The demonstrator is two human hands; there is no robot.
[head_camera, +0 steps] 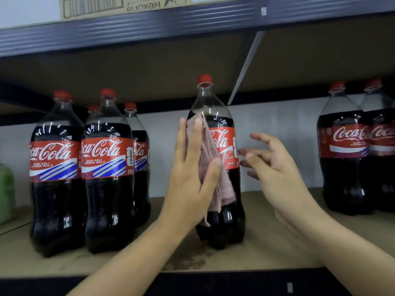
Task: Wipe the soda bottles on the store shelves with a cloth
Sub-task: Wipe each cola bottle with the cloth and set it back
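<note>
Head view: wiping 1 cola bottle in the centre of the frame.

The left hand [192, 167] presses a pink cloth [213, 165] flat, fingers straight, on the left side of the middle bottle [222, 133], which stands alone on the shelf board [267, 253]. The right hand [275, 167] hovers just beside the bottle with loosely curled fingers, holding nothing. The wiping step seems in progress; next, the right hand probably must steady or turn the bottle. There is free room on both sides: the 4 bottles at left [106, 167] and the 2 bottles at right [344, 146] stand well apart. The upper shelf [149, 24] is near above the cap.
</note>
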